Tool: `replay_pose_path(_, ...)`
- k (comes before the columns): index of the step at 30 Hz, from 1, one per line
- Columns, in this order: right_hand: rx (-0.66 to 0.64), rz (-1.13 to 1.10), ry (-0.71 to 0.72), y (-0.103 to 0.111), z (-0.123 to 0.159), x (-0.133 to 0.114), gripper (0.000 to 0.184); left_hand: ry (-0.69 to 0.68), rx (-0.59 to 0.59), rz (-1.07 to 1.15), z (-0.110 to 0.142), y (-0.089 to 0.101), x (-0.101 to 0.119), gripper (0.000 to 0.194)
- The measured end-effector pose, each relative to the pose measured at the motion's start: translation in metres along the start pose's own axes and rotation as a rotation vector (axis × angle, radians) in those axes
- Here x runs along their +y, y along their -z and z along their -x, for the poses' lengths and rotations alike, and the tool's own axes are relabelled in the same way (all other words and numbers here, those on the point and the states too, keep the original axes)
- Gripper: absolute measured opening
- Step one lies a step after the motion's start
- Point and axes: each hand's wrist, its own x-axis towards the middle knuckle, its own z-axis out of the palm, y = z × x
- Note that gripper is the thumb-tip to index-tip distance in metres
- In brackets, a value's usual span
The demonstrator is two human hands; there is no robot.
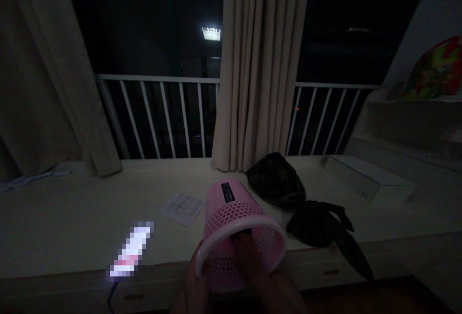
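A pink plastic wastebasket with a perforated band and a dark label lies tilted, its mouth towards me. My left hand is closed around the left side of its rim. My right hand reaches inside the basket; its fingers look curled against something dark at the bottom, which I cannot make out in the dim light. Just right of the basket is a filled black plastic bag. Nearer to me sits a second black bag, tied, with its long ends hanging over the edge.
The pale ledge carries a printed sheet of paper, a bright pixelated screen with a cable, and a white box. Behind stand a beige curtain and a white railing. A colourful bag rests on the right shelf.
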Motion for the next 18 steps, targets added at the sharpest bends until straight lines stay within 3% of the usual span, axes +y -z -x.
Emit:
replay_pose_path(4,0.013,-0.019,-0.149,0.003,0.006,-0.012,0.080,0.057,-0.030,0.129,0.001,-0.003,-0.006,0.052)
replay_pose_path(10,-0.167,-0.092,0.133,0.016,0.032,0.004,0.074,0.059,-0.048,0.093,0.002,-0.003,-0.013,0.056)
replay_pose_path(18,-0.152,-0.126,0.167,0.019,0.044,-0.004,0.064,-0.017,-0.036,0.077,0.001,0.000,-0.010,0.052)
